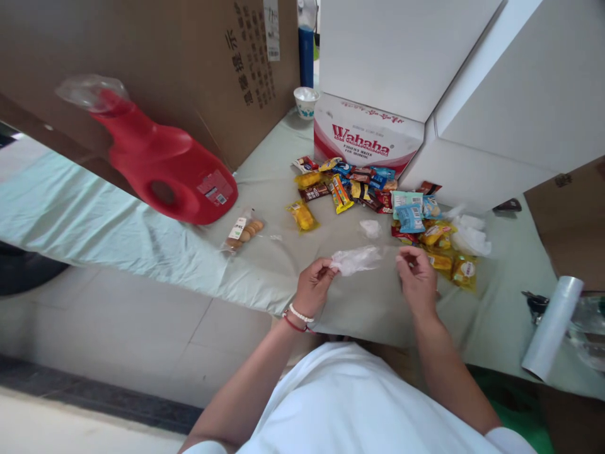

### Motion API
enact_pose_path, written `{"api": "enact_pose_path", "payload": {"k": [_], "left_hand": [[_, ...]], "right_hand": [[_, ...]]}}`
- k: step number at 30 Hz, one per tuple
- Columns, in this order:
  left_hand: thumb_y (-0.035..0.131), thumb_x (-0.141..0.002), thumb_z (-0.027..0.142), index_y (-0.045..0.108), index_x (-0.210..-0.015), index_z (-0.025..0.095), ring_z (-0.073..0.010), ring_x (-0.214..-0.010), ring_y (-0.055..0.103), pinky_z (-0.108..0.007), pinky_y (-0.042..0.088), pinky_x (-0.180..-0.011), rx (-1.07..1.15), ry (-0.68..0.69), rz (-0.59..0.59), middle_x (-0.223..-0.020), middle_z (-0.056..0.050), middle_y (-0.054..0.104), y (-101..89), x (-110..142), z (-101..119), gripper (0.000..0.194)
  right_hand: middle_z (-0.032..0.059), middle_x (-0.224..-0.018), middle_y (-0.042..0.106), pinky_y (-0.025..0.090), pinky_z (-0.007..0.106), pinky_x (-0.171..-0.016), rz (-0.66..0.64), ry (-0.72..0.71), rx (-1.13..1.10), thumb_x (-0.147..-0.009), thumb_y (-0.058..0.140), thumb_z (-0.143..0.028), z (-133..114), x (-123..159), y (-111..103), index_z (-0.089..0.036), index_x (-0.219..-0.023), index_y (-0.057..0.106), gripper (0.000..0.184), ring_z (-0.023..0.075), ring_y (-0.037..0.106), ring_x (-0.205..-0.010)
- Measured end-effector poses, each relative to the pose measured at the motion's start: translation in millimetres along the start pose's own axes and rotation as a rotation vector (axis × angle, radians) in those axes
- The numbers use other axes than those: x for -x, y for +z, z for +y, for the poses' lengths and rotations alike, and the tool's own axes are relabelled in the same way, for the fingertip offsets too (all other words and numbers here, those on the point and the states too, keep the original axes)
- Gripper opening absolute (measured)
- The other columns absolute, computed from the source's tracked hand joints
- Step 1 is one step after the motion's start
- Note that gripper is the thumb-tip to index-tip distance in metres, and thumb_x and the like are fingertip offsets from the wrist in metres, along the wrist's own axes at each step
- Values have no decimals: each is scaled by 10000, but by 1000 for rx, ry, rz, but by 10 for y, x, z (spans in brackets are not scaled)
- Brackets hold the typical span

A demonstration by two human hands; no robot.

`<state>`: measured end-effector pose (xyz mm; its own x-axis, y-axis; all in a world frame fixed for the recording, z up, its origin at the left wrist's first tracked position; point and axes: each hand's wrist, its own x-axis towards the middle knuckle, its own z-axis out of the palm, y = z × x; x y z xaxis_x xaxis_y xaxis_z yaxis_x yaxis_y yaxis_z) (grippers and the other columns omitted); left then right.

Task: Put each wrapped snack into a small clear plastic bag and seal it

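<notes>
Pinched between the thumb and fingers of my left hand (316, 285) is a crumpled clear plastic bag (357, 260), stretching to the right above the table's front part. Across from it, my right hand (418, 274) has its fingers curled together; whether they grip the bag's thin far edge or something else cannot be made out. A small wad of clear plastic (370, 228) lies just beyond the bag. Yellow-wrapped snacks (439, 260) lie beside my right hand. Farther left on the cloth are a packet of round biscuits (244, 233) and a single yellow-wrapped cake (302, 216).
A pile of wrapped snacks (359, 183) sits before the Wahaba carton (368, 135). The red jug (165, 164) leans at the left by a large cardboard box (203, 63). White tissues (472, 234) lie right of the snacks; a plastic-film roll (553, 328) lies near the right edge.
</notes>
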<state>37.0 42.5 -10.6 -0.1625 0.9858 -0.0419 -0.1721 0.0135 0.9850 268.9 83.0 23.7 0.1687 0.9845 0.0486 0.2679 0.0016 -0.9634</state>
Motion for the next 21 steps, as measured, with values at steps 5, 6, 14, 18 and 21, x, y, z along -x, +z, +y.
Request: {"api": "enact_pose_path", "payload": {"k": [5,6,14,18,21], "left_hand": [[735,-869,511,734,-884,206,-161,-810,657,-287,513,-786,-35,48,-69,-872,-41,729,-9,50,-14,306],[740,-860,520,730,-893,204,-165,-805,668,-295,525,-792,-22,19,-56,-869,-42,733,-21,52,-31,318],[615,-926,570,627,-933,206,-176,-863,670,-316,554,-777,-190,59,261,-1007,-75,716,-160,138,-25,365],[652,-926,487,677,-1118,219,-243,-1066,633,-402,517,-940,-612,391,78,-1145,-110,697,-1,179,122,331],[663,-928,361,719,-1112,223,-277,-1090,637,-441,487,-972,-800,392,-158,-1117,-106,736,131,113,104,237]], "right_hand": [[16,-816,665,449,290,-638,-319,-57,163,-836,733,-421,-111,-9,137,-244,-886,728,184,157,551,-669],[4,-731,629,426,282,-607,-309,-15,131,-849,718,-455,-92,-6,163,-235,-850,717,219,153,532,-636],[0,-713,616,414,258,-573,-229,-2,129,-884,662,-564,95,37,119,-202,-894,702,365,144,521,-608],[52,-832,697,478,297,-721,-247,-279,412,-953,606,-438,23,107,170,-200,-907,731,272,191,627,-763],[54,-903,726,497,294,-733,-385,-324,411,-971,586,-372,-40,145,207,-210,-1046,742,237,189,660,-788]]}}
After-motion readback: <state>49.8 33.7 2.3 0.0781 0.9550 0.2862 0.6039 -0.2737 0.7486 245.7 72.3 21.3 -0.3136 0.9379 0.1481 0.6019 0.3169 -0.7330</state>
